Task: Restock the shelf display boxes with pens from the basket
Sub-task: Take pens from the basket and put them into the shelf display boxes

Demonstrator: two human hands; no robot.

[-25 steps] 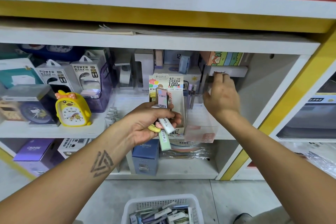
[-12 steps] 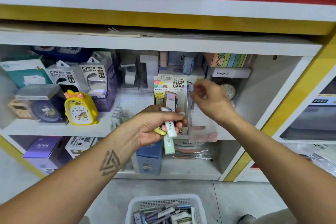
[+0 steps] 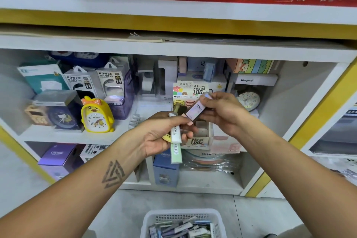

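The left hand (image 3: 162, 137) grips a small bundle of slim cases, white (image 3: 176, 133) and green (image 3: 176, 153) among them; the right hand (image 3: 222, 111) pinches a lilac case (image 3: 195, 111) by its upper end, just in front of the display box (image 3: 201, 137) on the shelf; more cases lie in the basket (image 3: 182, 218) below. They look light, stiff and smooth, probably slippery; holding across the flat sides seems safest.
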